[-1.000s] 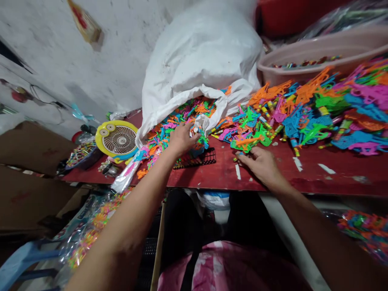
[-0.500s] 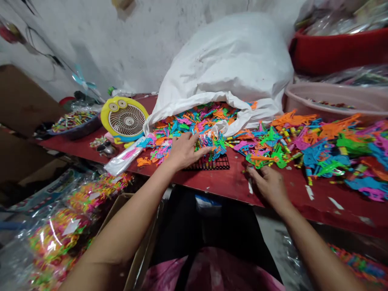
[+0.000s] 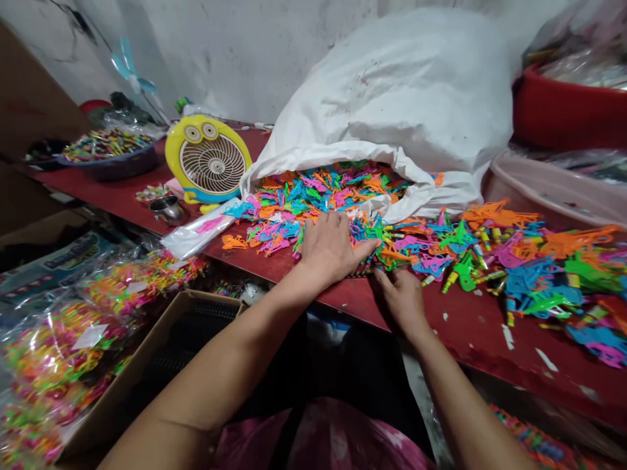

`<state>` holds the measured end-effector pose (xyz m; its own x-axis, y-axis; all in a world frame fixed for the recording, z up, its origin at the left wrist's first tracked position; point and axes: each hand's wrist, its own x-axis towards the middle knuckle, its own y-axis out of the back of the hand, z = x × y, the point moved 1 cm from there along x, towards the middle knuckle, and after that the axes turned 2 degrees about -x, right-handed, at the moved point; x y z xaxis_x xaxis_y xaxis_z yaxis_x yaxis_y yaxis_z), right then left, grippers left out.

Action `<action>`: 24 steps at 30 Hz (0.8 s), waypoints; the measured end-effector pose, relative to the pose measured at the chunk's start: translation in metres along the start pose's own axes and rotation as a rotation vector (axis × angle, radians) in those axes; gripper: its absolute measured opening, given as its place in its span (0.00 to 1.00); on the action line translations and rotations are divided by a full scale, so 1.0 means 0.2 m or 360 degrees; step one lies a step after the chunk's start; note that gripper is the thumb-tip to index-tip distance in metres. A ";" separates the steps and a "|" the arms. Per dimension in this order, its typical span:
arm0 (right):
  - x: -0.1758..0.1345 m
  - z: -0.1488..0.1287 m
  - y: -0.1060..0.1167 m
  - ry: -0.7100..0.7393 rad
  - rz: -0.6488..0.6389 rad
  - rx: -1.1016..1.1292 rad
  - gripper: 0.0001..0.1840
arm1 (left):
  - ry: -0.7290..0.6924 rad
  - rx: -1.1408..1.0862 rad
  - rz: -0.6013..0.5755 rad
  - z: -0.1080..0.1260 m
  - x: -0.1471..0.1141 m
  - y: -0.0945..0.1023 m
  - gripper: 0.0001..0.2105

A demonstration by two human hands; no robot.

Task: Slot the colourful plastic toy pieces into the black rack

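My left hand (image 3: 328, 251) lies palm down over a bunch of small bright plastic pieces, its thumb spread to the right. Partly under it is a black grid rack (image 3: 361, 270), mostly hidden. At the rack's right end my right hand (image 3: 404, 300) is closed, thumb and fingers on the rack's edge; its fingertips are partly hidden. Behind the hands, a loose pile of pink, blue, green and orange plastic pieces (image 3: 318, 186) spills from the mouth of a big white sack (image 3: 401, 85). More such pieces (image 3: 531, 261), some with striped tubes, spread to the right.
A yellow fan (image 3: 213, 160), metal cup (image 3: 166, 210) and clear plastic bags (image 3: 196, 234) are on the red table (image 3: 473, 333) to the left. Basins (image 3: 553, 186) stand at the right. Below left are an open carton (image 3: 181, 307) and bagged colourful pieces (image 3: 53, 352).
My right hand has moved left from the loose pieces to the rack's right end. My left hand stays spread over the bunch. The view has shifted a little.
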<state>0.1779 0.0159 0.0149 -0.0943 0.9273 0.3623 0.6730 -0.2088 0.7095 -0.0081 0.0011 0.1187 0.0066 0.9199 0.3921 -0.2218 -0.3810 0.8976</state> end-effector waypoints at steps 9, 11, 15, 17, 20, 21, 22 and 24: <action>0.05 -0.10 0.01 0.0248 -0.0249 -0.0544 0.17 | -0.0026 -0.0069 0.0051 0.00 -0.01 0.00 0.32; 0.06 -0.11 0.01 0.0219 -0.0286 -0.0556 0.17 | -0.0013 -0.0083 0.0038 -0.01 -0.01 0.01 0.32; 0.07 -0.10 -0.01 0.0226 -0.0386 -0.0500 0.13 | -0.0164 -0.0144 0.0091 0.00 0.00 0.05 0.28; 0.08 -0.09 -0.02 0.0223 -0.0464 -0.0510 0.12 | -0.0371 -0.0189 0.0089 0.03 0.02 0.05 0.24; 0.09 -0.08 -0.03 0.0183 -0.0546 -0.0581 0.13 | -0.0568 -0.0207 -0.0044 0.06 0.06 0.03 0.19; 0.10 -0.08 -0.03 0.0174 -0.0567 -0.0601 0.14 | -0.0587 -0.0197 -0.0085 0.07 0.07 0.02 0.19; 0.10 -0.08 -0.03 0.0171 -0.0587 -0.0614 0.14 | -0.0587 -0.0181 -0.0112 0.07 0.08 0.00 0.18; 0.10 -0.08 -0.03 0.0187 -0.0625 -0.0614 0.15 | -0.0565 -0.0140 -0.0142 0.08 0.09 -0.01 0.16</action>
<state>0.1605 0.0305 0.0283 -0.3797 0.9220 0.0754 0.2559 0.0264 0.9664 0.0088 0.0164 0.1263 0.3636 0.8538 0.3726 -0.2882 -0.2772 0.9166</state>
